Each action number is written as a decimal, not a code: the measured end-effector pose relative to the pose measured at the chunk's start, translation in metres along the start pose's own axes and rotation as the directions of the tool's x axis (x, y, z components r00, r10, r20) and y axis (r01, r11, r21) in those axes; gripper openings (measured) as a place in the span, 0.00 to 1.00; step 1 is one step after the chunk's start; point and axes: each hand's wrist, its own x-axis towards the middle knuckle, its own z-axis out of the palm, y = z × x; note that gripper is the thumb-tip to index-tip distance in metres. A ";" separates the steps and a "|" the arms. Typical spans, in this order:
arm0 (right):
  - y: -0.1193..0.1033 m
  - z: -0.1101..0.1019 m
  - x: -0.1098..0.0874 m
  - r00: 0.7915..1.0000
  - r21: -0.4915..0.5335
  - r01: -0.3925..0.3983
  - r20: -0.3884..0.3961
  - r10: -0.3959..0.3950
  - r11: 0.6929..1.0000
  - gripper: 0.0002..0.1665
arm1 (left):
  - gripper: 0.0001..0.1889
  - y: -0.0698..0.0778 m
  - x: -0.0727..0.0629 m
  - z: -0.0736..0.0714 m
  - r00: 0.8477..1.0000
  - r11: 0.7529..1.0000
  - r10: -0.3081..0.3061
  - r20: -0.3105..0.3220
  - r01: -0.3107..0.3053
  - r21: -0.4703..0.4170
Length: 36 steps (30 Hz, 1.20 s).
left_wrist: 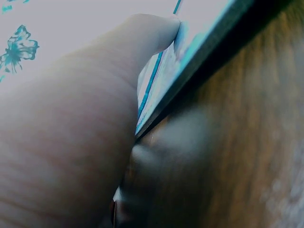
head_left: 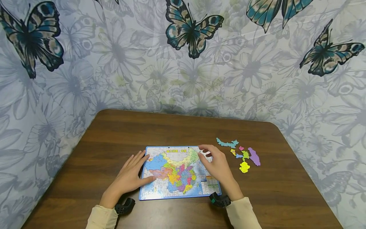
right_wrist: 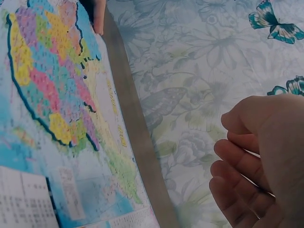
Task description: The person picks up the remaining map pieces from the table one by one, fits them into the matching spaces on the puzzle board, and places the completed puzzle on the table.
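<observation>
As I stand in the room, I see a wide brown wood-grain bench (head_left: 85, 178), which carries a flat rectangular map board with a blue edge (head_left: 200, 173); its long axis runs from left to right. The person's left grip (head_left: 128, 175), fingers spread and grasping nothing, rests along the board's left side. The right grip (head_left: 217, 165), loosely bent and holding nothing, is over the far right corner. To its right, beyond the board, lie loose pieces, among them a long purple piece (head_left: 254, 156), a lobed yellow piece (head_left: 244, 167) and a tiny pink piece (head_left: 241, 148). I judge that any reach to them turns on this: the right grip is nearer, the left is well apart. The left wrist view alone shows a dark band below the board's edge; the right wrist view shows the curved inner fingers, but no loose pieces.
</observation>
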 end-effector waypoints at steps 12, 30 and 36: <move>0.008 -0.001 -0.016 0.999 -0.023 -0.027 -0.037 0.027 0.999 0.17 | 0.53 -0.001 0.000 0.000 1.000 1.000 0.002 -0.003 -0.002 0.002; 0.027 -0.003 -0.031 0.997 -0.096 -0.038 -0.075 0.030 0.995 0.18 | 0.53 0.000 0.000 -0.001 1.000 1.000 0.010 -0.007 -0.010 0.007; 0.038 -0.006 -0.035 0.996 -0.116 -0.047 -0.082 0.038 0.992 0.19 | 0.53 0.000 0.000 0.000 1.000 1.000 0.003 -0.010 -0.003 0.006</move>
